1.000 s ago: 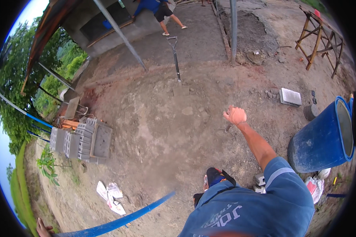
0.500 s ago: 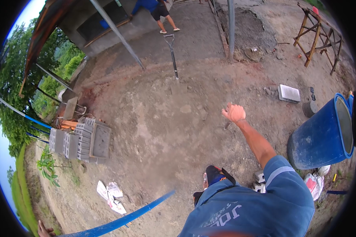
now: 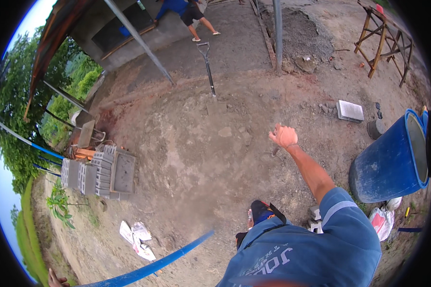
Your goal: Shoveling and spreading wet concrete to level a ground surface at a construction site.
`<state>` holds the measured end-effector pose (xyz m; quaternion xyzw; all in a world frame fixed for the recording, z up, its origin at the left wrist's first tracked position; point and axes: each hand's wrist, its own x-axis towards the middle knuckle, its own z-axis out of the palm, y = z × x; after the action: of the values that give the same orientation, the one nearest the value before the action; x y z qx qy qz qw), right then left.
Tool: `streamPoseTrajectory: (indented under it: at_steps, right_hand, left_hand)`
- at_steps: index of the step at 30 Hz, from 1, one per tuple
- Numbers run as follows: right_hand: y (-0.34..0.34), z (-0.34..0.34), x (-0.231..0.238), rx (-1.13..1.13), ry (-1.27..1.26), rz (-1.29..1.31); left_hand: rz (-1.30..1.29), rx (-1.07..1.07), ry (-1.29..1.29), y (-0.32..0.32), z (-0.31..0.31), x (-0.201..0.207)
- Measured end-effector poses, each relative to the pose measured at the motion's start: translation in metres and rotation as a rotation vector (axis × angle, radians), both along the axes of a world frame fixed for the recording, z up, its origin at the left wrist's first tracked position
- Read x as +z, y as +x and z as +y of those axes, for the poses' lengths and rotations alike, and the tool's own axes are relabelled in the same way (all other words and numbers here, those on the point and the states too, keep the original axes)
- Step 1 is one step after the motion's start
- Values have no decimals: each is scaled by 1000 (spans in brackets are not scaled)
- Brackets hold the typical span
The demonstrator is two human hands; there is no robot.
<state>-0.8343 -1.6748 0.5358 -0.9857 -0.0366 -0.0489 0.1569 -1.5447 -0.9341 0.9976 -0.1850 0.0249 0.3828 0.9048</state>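
Note:
My right arm stretches forward over the bare dirt, with my right hand (image 3: 285,136) held in the air and its fingers curled. Whatever those fingers may hold is hidden. At the lower left edge, part of my left hand (image 3: 56,278) shows, closed by the near end of a blue pole (image 3: 153,262); the frame's edge cuts off most of this grip. The pole slants across the ground toward the middle. Ahead of me a shovel (image 3: 209,71) stands upright, its blade in a grey-brown patch of sand or mix (image 3: 191,138).
A large blue barrel (image 3: 385,160) and a concrete block (image 3: 350,111) stand right. Hollow blocks (image 3: 100,170) are stacked left, near white sacks (image 3: 138,239). Metal posts (image 3: 141,43), a wooden trestle (image 3: 385,38) and a co-worker in blue (image 3: 177,8) are farther off.
The view has turned slightly. My hands keep nearly the same pose, and the co-worker's leg has shifted a little to the right.

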Motion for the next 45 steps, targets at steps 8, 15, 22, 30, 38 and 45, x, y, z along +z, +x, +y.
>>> streamPoseTrajectory:
  at_steps: [8,15,22,30,38,45]
  right_hand:
    - [0,0,-4,14,24,-11]
    - [-3,-2,-2,12,5,2]
    - [-6,-6,-2,-2,38,11]
    - [-10,-10,5,-18,50,33]
    - [-9,-12,4,-13,44,30]
    - [-8,-14,3,-29,66,43]
  left_hand:
    - [-4,42,3,0,-11,-1]
    - [0,153,10,32,-57,6]
    - [5,194,15,48,-74,6]
    - [-3,143,8,27,-41,3]
    - [-19,125,0,19,-34,-6]
    - [-59,106,-8,13,-20,-6]
